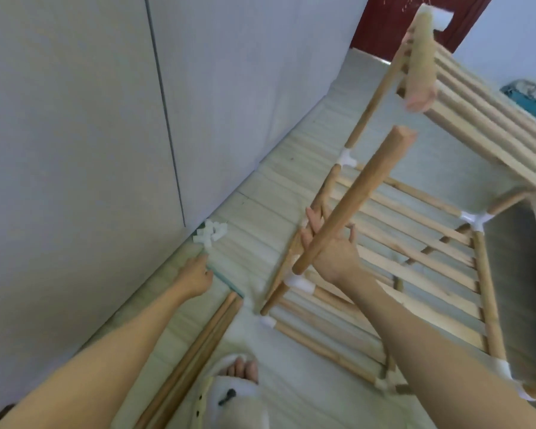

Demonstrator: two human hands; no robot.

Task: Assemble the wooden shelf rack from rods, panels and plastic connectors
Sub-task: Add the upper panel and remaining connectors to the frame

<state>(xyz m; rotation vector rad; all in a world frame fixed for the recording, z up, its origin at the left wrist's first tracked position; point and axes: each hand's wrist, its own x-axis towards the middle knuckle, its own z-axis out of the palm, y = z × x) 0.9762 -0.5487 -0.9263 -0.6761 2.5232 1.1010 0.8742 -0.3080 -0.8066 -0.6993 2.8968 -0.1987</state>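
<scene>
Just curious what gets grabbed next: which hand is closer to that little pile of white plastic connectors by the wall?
Left. The left hand reaches toward the pile of white connectors, just short of it. The right hand is off to the right, holding a wooden rod.

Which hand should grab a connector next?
Left. The left hand is empty and reaching just short of the pile of white connectors by the wall; the right hand holds a wooden rod.

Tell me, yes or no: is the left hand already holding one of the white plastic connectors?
No. The left hand reaches toward the pile of white connectors by the wall, its fingertips short of it and holding nothing.
</scene>
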